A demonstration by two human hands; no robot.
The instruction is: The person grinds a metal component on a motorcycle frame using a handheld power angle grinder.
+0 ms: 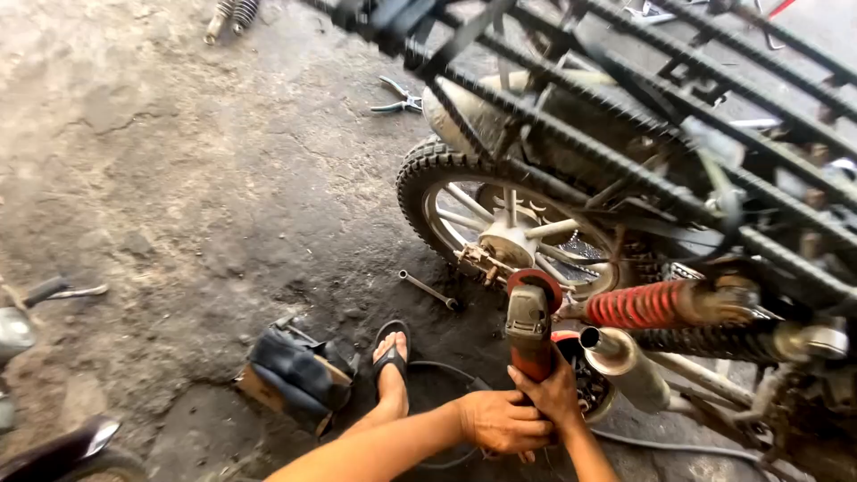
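Note:
Both hands hold a red and grey angle grinder [528, 323] upright beside the rear wheel [435, 175] of a motorcycle. My left hand [500, 421] wraps the lower end of its body. Just right of it, my right hand [552, 393] grips the body a little higher. The grinder's guarded head sits close to the wheel hub [507, 243], by the axle. A red shock spring [638, 304] and a chrome exhaust pipe [623, 361] lie just right of the tool.
A black barred rack [643, 116] overhangs the wheel. On the dirty concrete lie a socket wrench [428, 290], pliers [398, 96] and a black cable [442, 368]. My sandalled foot [391, 359] rests beside a low padded stool [299, 370]. Part of another vehicle [62, 451] shows at lower left.

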